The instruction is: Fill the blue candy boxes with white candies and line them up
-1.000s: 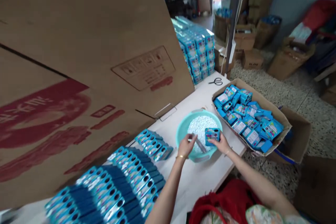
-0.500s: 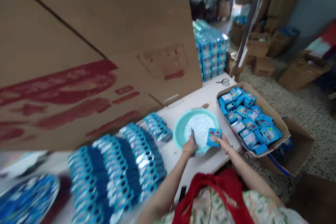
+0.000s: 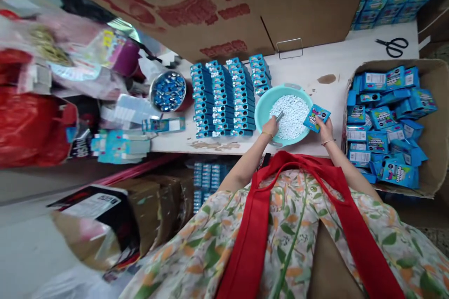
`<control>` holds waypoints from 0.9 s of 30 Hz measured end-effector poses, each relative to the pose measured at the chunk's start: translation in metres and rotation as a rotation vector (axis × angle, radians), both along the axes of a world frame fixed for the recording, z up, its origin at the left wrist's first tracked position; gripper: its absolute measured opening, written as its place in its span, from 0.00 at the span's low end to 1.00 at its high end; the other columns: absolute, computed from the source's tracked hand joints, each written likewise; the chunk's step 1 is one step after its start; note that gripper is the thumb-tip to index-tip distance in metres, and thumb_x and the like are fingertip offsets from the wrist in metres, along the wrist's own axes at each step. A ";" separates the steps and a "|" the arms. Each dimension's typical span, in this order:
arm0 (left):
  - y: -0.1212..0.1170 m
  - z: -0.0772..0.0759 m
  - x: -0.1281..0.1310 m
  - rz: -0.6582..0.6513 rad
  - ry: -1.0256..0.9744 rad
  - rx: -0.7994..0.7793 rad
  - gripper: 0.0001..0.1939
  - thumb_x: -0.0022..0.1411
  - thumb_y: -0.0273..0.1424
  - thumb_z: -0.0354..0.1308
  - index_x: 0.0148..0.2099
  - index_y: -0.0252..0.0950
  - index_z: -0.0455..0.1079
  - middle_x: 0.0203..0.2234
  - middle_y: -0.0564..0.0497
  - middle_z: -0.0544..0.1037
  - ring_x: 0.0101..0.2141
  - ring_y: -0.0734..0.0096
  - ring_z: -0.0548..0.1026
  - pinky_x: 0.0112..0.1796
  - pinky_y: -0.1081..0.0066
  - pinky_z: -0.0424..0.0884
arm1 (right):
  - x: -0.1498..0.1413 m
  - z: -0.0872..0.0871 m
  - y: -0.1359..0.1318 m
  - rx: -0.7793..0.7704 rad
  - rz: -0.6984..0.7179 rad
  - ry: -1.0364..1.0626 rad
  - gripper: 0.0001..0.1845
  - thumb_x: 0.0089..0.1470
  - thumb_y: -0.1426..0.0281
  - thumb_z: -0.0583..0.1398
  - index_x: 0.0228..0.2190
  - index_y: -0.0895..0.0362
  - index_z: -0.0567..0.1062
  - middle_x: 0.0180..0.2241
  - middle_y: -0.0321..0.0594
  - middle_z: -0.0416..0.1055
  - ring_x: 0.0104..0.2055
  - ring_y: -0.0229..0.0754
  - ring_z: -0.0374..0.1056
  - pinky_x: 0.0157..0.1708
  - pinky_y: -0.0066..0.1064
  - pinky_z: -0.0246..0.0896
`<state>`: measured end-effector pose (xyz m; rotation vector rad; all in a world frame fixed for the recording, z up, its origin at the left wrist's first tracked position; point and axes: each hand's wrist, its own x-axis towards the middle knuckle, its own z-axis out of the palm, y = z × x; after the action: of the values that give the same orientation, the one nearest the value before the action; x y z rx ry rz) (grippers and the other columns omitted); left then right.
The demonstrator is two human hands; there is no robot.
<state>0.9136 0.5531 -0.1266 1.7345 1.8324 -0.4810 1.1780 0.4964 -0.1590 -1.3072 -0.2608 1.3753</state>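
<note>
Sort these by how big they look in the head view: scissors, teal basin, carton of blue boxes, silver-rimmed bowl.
1. Carton of blue boxes
2. Teal basin
3. Silver-rimmed bowl
4. Scissors

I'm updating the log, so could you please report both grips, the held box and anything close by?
Left grip holding grey tool at teal basin. Right grip holding blue caramelo box at its right edge. Open carton close at right.
</note>
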 end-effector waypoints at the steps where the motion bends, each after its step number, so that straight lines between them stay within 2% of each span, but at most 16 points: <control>1: 0.000 0.001 -0.002 -0.029 -0.013 -0.015 0.26 0.80 0.32 0.50 0.75 0.34 0.65 0.58 0.37 0.83 0.60 0.47 0.81 0.61 0.56 0.75 | -0.001 -0.002 0.006 -0.001 -0.012 -0.012 0.36 0.36 0.48 0.79 0.44 0.52 0.80 0.45 0.38 0.87 0.46 0.46 0.84 0.53 0.40 0.83; 4: -0.001 0.010 -0.014 -0.148 -0.033 -0.016 0.21 0.81 0.35 0.52 0.71 0.38 0.69 0.61 0.39 0.82 0.60 0.50 0.81 0.59 0.60 0.74 | -0.006 -0.008 0.029 0.010 -0.029 -0.027 0.35 0.35 0.49 0.79 0.42 0.52 0.81 0.43 0.36 0.87 0.45 0.44 0.83 0.53 0.38 0.82; 6: -0.002 0.019 -0.026 -0.134 0.006 0.049 0.20 0.81 0.38 0.53 0.68 0.37 0.70 0.62 0.37 0.81 0.60 0.48 0.81 0.57 0.60 0.75 | -0.008 -0.012 0.046 0.021 -0.008 -0.030 0.34 0.36 0.51 0.79 0.42 0.52 0.81 0.42 0.35 0.87 0.45 0.44 0.82 0.53 0.38 0.82; 10: -0.003 0.034 -0.047 0.106 0.087 0.204 0.23 0.78 0.45 0.60 0.63 0.33 0.71 0.61 0.31 0.79 0.58 0.40 0.82 0.55 0.56 0.77 | -0.008 -0.016 0.075 -0.010 0.019 -0.034 0.27 0.44 0.55 0.77 0.43 0.53 0.79 0.41 0.34 0.86 0.46 0.44 0.83 0.57 0.42 0.82; 13: -0.007 0.034 -0.056 0.289 0.029 0.267 0.25 0.75 0.40 0.62 0.67 0.34 0.68 0.61 0.29 0.80 0.58 0.39 0.83 0.55 0.53 0.78 | -0.006 -0.016 0.083 -0.015 0.036 -0.045 0.23 0.49 0.58 0.76 0.43 0.52 0.79 0.43 0.36 0.86 0.47 0.45 0.83 0.59 0.44 0.82; 16: -0.009 0.032 -0.053 0.465 -0.023 0.233 0.31 0.73 0.38 0.63 0.71 0.31 0.63 0.55 0.30 0.84 0.57 0.39 0.84 0.55 0.53 0.78 | -0.001 -0.017 0.082 0.014 0.082 -0.050 0.22 0.50 0.58 0.75 0.44 0.53 0.80 0.47 0.37 0.86 0.50 0.45 0.83 0.60 0.45 0.82; 18: -0.006 0.034 -0.042 0.518 -0.020 0.208 0.27 0.71 0.34 0.62 0.68 0.30 0.66 0.52 0.32 0.85 0.56 0.39 0.84 0.55 0.53 0.78 | 0.007 -0.021 0.080 0.020 0.109 -0.056 0.23 0.51 0.58 0.75 0.45 0.53 0.80 0.48 0.38 0.86 0.51 0.45 0.83 0.61 0.45 0.81; 20: 0.004 0.041 -0.026 0.466 -0.066 0.250 0.22 0.69 0.30 0.60 0.64 0.32 0.69 0.49 0.36 0.86 0.53 0.42 0.85 0.53 0.54 0.79 | 0.019 -0.026 0.078 0.006 0.085 -0.068 0.24 0.49 0.58 0.76 0.45 0.53 0.80 0.47 0.37 0.86 0.51 0.45 0.83 0.61 0.44 0.81; 23: 0.030 0.054 -0.005 0.288 -0.207 0.380 0.21 0.69 0.29 0.58 0.63 0.36 0.70 0.46 0.43 0.84 0.49 0.50 0.85 0.52 0.57 0.79 | 0.035 -0.033 0.077 -0.023 -0.005 -0.075 0.27 0.45 0.56 0.76 0.44 0.52 0.78 0.43 0.33 0.86 0.47 0.42 0.83 0.59 0.41 0.81; 25: 0.050 0.059 -0.003 0.229 -0.219 0.397 0.21 0.68 0.28 0.58 0.62 0.36 0.71 0.45 0.44 0.83 0.49 0.52 0.85 0.53 0.58 0.79 | 0.039 -0.034 0.076 -0.030 -0.041 -0.042 0.29 0.43 0.54 0.76 0.44 0.52 0.78 0.42 0.31 0.86 0.47 0.41 0.83 0.58 0.40 0.81; 27: 0.067 0.059 -0.013 0.237 -0.155 0.366 0.20 0.66 0.26 0.59 0.60 0.35 0.73 0.45 0.43 0.83 0.50 0.51 0.84 0.53 0.58 0.79 | 0.037 -0.031 0.072 -0.023 -0.042 -0.003 0.31 0.43 0.52 0.76 0.45 0.52 0.78 0.44 0.32 0.86 0.48 0.42 0.83 0.58 0.40 0.81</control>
<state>0.9007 0.6197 -0.0678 1.6916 2.0707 0.0889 1.2148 0.5681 -0.1900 -1.3264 -0.2192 1.3441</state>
